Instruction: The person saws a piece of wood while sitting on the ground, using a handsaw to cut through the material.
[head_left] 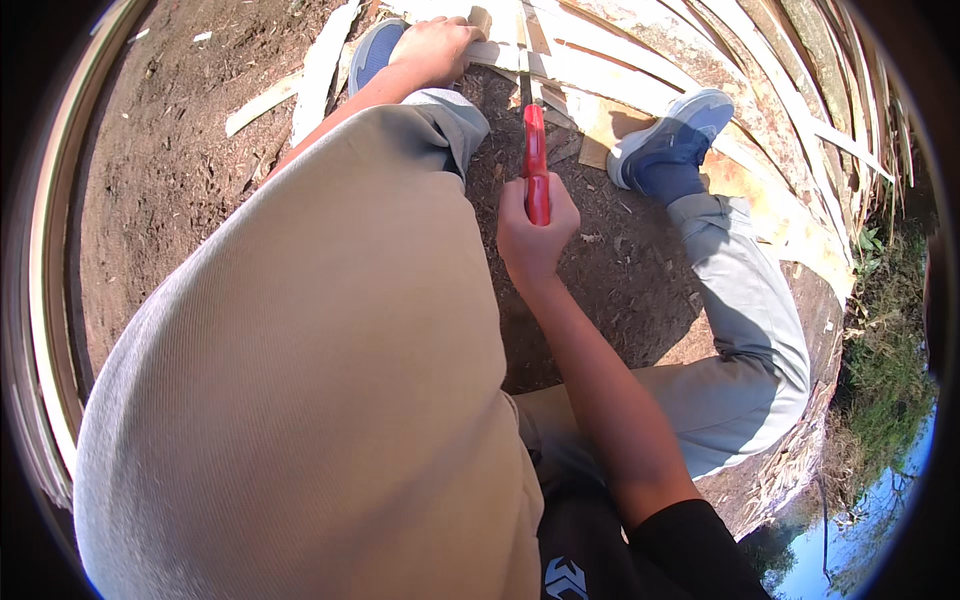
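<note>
My right hand (538,228) is wrapped round the red handle of a hand saw (535,135). Its narrow blade points away from me and crosses a pale wooden strip (570,68) lying near the ground. Beside my left shoe, my left hand (436,48) presses down on the left end of that strip, fingers curled over it. The fingertips are partly hidden. The far end of the blade runs to the upper edge of the picture.
My blue left shoe (374,55) and right shoe (672,140) stand on either side of the saw. Long split wood strips (780,90) are heaped at the far right. Loose wood pieces (265,103) lie on the brown dirt. Green plants (885,350) grow at the right.
</note>
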